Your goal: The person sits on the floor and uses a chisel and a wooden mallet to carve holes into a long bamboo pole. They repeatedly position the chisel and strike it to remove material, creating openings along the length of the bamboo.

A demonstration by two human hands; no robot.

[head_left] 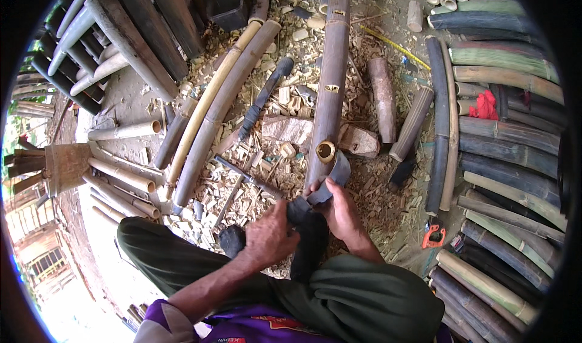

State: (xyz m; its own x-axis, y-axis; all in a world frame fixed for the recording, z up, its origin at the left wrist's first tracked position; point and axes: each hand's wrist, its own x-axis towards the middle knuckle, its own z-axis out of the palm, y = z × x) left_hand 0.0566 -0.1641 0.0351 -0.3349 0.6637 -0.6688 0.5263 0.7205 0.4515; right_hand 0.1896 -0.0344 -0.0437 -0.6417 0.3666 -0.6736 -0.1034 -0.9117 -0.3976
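A long brown bamboo pole (pixel 329 70) with small cut holes and one larger round hole stretches away from me, resting across a rough split log (pixel 359 141). My right hand (pixel 344 216) is closed on a smooth, grey, curved flat piece (pixel 334 182) beside the pole's near end. To its left, my left hand (pixel 270 231) has curled fingers; whatever they may hold is hidden. Black-covered feet (pixel 309 246) show below and between the hands. Left of the pole lie a thin rod-like tool with a wooden handle (pixel 248 176) and a dark, black-wrapped stick (pixel 265 97).
Wood chips (pixel 285 173) cover the ground. Two long bamboo poles (pixel 224 106) lie at left, and rows of bamboo (pixel 509 134) fill the right side. An orange-handled tool (pixel 433 234), a yellow measuring tape (pixel 397 46) and short round logs (pixel 382 97) lie right of the pole.
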